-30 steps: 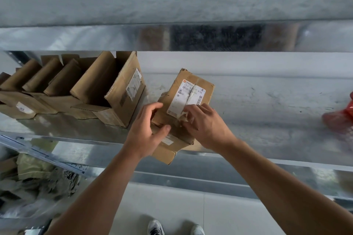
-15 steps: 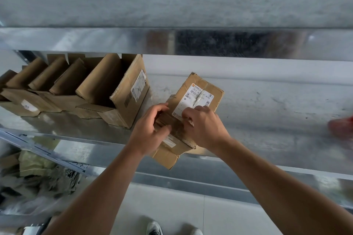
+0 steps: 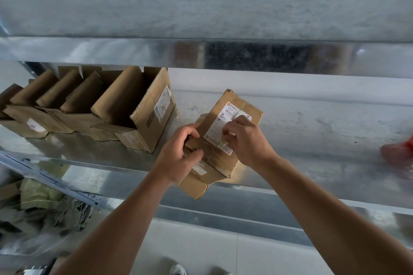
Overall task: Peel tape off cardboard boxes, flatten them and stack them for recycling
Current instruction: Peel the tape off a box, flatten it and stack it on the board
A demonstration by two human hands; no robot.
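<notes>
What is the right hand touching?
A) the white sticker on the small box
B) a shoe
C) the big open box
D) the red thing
A: the right hand pinches at the white sticker on the small box, which the left hand grips.

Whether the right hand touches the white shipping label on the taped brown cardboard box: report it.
Touching. Head view: the right hand lays curled fingertips on the white shipping label, no gap.

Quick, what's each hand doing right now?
Left hand: gripping the small brown taped cardboard box.
Right hand: pinching clear tape over its white shipping label.
</notes>
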